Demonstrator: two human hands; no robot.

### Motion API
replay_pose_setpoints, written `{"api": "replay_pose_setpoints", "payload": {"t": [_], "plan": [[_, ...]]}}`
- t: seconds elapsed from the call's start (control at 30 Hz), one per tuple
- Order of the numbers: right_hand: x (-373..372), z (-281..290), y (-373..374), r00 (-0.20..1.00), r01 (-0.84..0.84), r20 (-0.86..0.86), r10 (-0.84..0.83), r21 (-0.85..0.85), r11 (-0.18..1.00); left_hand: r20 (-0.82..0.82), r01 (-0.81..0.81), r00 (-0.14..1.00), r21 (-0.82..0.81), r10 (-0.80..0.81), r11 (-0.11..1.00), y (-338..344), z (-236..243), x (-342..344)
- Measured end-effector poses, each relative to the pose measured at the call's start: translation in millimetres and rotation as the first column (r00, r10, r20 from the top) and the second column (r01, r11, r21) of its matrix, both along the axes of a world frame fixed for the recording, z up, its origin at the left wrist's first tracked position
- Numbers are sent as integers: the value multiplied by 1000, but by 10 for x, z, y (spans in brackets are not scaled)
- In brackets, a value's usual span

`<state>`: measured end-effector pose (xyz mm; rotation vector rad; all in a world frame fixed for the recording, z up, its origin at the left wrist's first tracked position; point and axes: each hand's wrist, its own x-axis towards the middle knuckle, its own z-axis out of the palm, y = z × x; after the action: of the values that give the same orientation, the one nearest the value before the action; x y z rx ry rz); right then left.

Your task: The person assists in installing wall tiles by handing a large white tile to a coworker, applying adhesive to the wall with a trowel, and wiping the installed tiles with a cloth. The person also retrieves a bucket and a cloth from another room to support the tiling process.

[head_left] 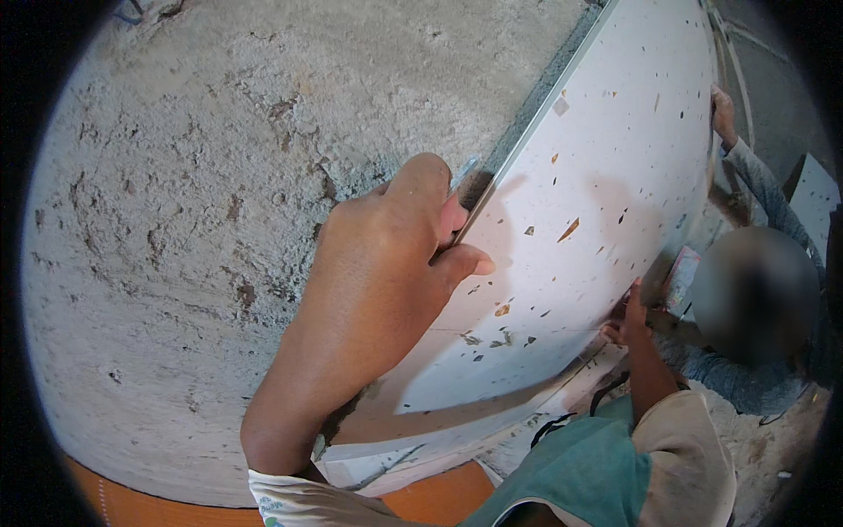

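Hands [373, 241] part-curled; left around slab [580, 211] edge

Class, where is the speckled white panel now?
In the head view, the panel is right of centre, beside the rough grey surface, with the left hand at its left edge and the right hand near its lower edge.
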<state>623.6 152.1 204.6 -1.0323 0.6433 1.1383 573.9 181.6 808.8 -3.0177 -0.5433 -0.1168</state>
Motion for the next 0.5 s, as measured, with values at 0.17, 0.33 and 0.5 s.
{"api": "replay_pose_setpoints", "payload": {"t": [0.17, 0.33, 0.5], "plan": [[-24, -113, 15, 1000, 24, -13, -24, 27, 999, 23, -9, 1000, -22, 10, 1000, -3, -19, 3], [-14, 94, -49, 1000, 17, -16, -16, 77, 997, 22, -6, 1000, -17, 7, 1000, -20, -36, 25], [43, 193, -124, 997, -63, -34, 69, 154, 986, 32, -7, 999, -4, 7, 1000, -5, -61, 30]]}}
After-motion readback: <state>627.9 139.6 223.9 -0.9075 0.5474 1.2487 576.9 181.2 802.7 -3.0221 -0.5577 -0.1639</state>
